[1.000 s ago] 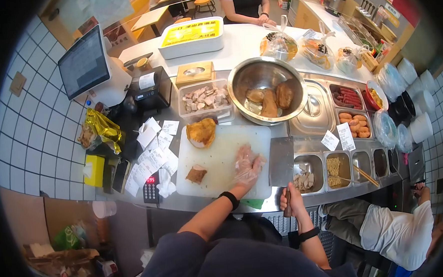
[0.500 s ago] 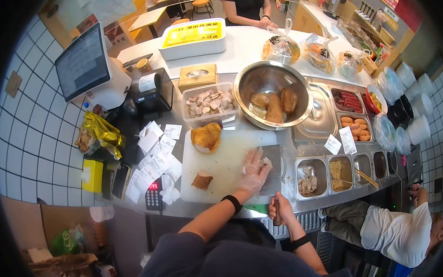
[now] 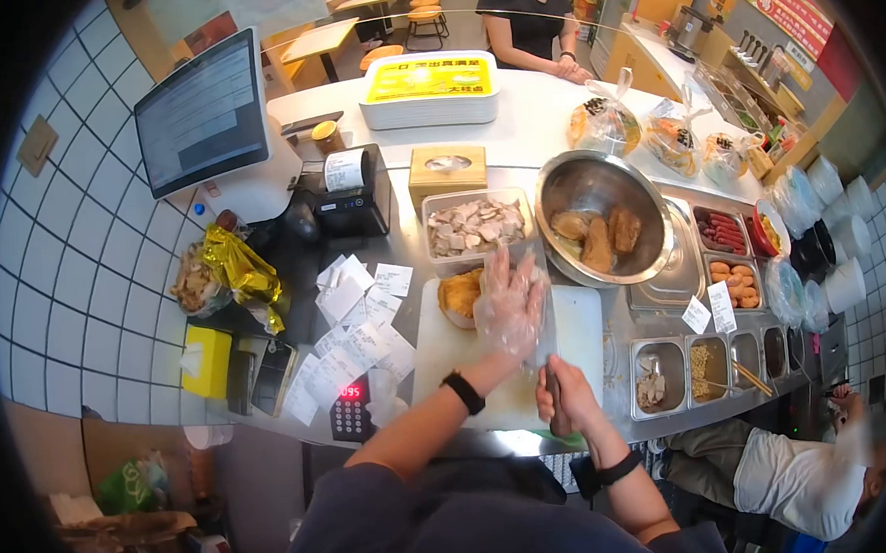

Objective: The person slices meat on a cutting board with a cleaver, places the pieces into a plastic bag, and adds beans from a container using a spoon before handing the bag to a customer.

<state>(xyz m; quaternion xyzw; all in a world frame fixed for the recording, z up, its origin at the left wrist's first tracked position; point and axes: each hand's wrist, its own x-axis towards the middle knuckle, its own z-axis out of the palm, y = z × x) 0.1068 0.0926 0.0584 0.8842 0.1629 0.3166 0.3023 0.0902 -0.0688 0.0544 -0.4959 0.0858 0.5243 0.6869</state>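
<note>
My left hand (image 3: 513,308), in a clear plastic glove, lies with its fingers stretched out against the broad blade of a cleaver (image 3: 546,336) above the cutting board (image 3: 579,349). My right hand (image 3: 567,398) is closed around the cleaver's handle. Whatever lies between glove and blade cannot be made out. A browned piece of meat (image 3: 459,298) sits on the board just left of the glove. Beyond my left fingertips stands a clear plastic container of chopped pale meat (image 3: 475,227).
A steel bowl (image 3: 655,220) with browned meat stands behind the board. Metal trays (image 3: 659,375) of ingredients line the right. Receipts (image 3: 352,351), a keypad (image 3: 350,412), a printer (image 3: 360,216) and a screen (image 3: 204,114) are left. One person (image 3: 525,22) stands across the counter, another (image 3: 794,473) at right.
My left hand and the cleaver have moved away from my body, toward the plastic container. The small browned piece on the board no longer shows. The view has shifted, so the counter appears further right.
</note>
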